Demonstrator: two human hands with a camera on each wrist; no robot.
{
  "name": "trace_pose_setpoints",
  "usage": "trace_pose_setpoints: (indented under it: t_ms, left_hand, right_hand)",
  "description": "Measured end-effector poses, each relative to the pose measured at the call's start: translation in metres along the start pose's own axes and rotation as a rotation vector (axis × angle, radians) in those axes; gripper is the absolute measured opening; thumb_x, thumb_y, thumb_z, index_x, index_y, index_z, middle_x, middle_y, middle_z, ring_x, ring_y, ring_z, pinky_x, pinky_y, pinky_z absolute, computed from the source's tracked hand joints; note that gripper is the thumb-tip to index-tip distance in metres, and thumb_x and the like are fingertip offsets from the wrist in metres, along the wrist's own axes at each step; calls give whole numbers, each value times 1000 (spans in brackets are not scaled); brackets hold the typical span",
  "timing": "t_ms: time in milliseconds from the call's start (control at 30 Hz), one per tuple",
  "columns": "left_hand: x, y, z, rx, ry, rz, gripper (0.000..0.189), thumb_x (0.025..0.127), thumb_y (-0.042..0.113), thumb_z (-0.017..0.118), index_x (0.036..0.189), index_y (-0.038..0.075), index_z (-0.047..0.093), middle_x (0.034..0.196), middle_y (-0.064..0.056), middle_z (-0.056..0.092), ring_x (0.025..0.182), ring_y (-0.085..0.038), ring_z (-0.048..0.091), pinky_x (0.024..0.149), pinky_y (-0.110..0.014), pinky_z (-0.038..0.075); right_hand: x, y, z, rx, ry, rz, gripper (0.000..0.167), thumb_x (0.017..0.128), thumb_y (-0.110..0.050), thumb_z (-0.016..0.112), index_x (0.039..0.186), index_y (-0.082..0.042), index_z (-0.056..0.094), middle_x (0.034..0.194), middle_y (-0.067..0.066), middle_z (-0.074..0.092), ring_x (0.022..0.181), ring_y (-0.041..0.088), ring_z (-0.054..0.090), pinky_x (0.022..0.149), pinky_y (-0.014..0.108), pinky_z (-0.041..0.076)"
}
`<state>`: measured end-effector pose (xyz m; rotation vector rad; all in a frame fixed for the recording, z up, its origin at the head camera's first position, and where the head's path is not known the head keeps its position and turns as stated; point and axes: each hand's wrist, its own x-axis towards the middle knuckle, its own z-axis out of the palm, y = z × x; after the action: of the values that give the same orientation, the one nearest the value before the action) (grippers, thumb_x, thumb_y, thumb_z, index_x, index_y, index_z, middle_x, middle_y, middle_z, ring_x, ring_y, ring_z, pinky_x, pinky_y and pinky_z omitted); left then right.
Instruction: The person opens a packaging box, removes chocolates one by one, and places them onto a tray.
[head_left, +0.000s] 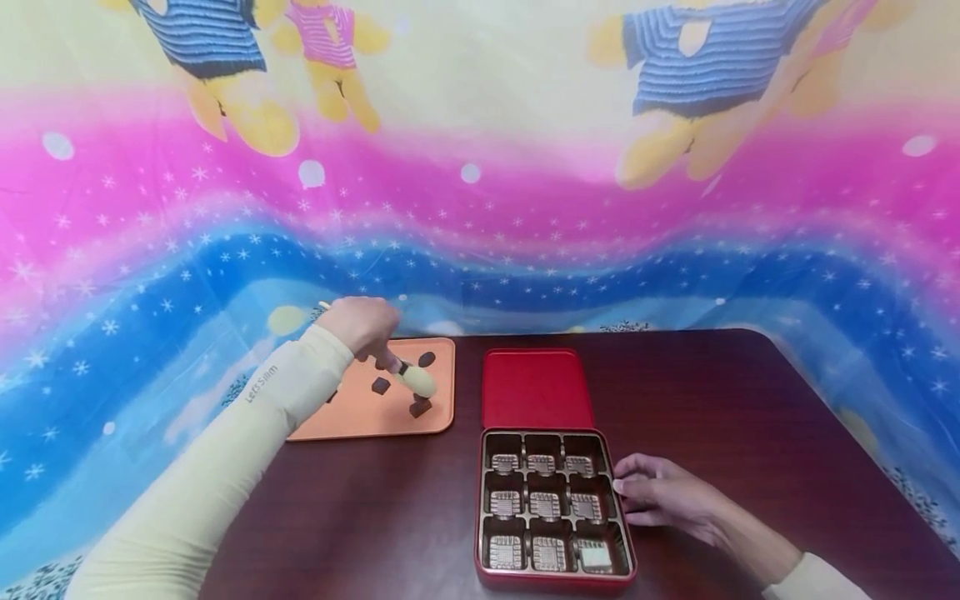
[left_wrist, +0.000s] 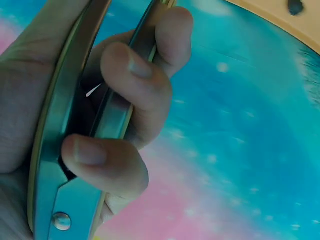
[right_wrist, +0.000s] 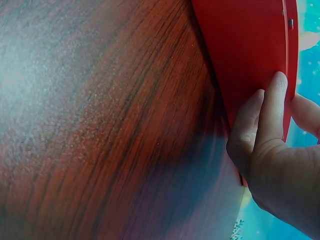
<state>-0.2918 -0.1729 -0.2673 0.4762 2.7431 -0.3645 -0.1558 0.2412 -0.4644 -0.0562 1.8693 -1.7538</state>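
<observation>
My left hand (head_left: 363, 325) grips a pair of metal tongs (left_wrist: 107, 120) by the handles, fingers curled round them. The pale tips of the tongs (head_left: 418, 381) hang over the right part of a peach tray (head_left: 345, 425), just above a dark brown chocolate (head_left: 420, 407); whether they touch it I cannot tell. Beside a red box (head_left: 555, 581) with a brown, compartmented insert, my right hand (head_left: 667, 496) rests extended fingers on the right outer wall, thumb by the rim. A whitish piece (head_left: 596, 557) lies in the insert's front right compartment.
Other dark chocolates lie on the tray, among them one chocolate (head_left: 380, 386) near the middle and an oval chocolate (head_left: 427, 359) behind. Behind the box lies its red lid (head_left: 536, 387). A printed cloth (head_left: 480, 208) borders the dark wooden table (head_left: 375, 517).
</observation>
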Motion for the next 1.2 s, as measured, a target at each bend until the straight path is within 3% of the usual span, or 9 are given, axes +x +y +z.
trace_pose_setpoints:
  t_ms: [167, 367, 500, 600, 767, 900, 1133, 1200]
  left_hand:
    - [4, -25, 13, -29, 4, -39, 37, 78, 47, 82, 85, 13, 69, 72, -4, 69, 62, -16, 63, 63, -37, 51]
    - [8, -43, 30, -76, 0, -78, 36, 76, 43, 84, 80, 12, 67, 74, -6, 70, 58, -15, 63, 60, -34, 50]
    - [10, -50, 38, -57, -23, -105, 35, 76, 43, 84, 79, 11, 69, 73, -4, 68, 64, -18, 63, 66, -40, 53]
    - [13, -53, 42, -17, -34, -112, 38, 75, 45, 85, 83, 11, 70, 76, -4, 68, 71, -22, 64, 78, -50, 55]
    - [16, -56, 47, 14, -49, -124, 44, 74, 48, 84, 91, 9, 71, 88, -11, 72, 86, -32, 68, 90, -67, 47]
    - [18, -57, 49, 12, -54, -130, 49, 74, 49, 84, 94, 7, 71, 98, -17, 72, 94, -38, 67, 91, -70, 45]
    - [17, -57, 45, 8, -63, -131, 47, 73, 49, 85, 92, 7, 71, 89, -9, 69, 83, -28, 65, 82, -51, 55]
    - [14, -56, 40, -5, -61, -139, 46, 74, 49, 83, 90, 8, 71, 84, -7, 68, 79, -25, 64, 82, -51, 54]
  right_hand:
    - [0, 0, 0, -3, -1, -2, 29, 97, -16, 62, 116, 1, 48, 107, 11, 61, 93, 22, 63, 83, 40, 57]
    - [1, 1, 1, 5, 1, 1, 31, 96, -16, 63, 117, 1, 47, 107, 11, 61, 93, 22, 63, 83, 40, 57]
    - [1, 2, 1, 6, -1, -4, 32, 96, -16, 63, 117, 2, 47, 108, 11, 61, 94, 22, 63, 83, 40, 57]
    - [0, 1, 0, 4, -2, -5, 32, 97, -16, 63, 118, 2, 46, 108, 12, 61, 94, 22, 63, 84, 40, 57]
    - [0, 1, 0, 4, -5, -6, 33, 97, -17, 62, 118, 2, 46, 108, 12, 61, 94, 22, 63, 84, 41, 57]
    - [0, 1, 0, 4, -10, -9, 32, 97, -17, 62, 118, 2, 46, 109, 11, 60, 94, 22, 63, 84, 40, 57]
    - [0, 1, 0, 3, -11, -8, 30, 97, -16, 61, 117, 1, 47, 107, 10, 60, 93, 22, 62, 83, 40, 56]
    - [0, 2, 0, 1, -9, -8, 29, 97, -16, 61, 117, 1, 47, 107, 11, 60, 93, 22, 62, 83, 40, 56]
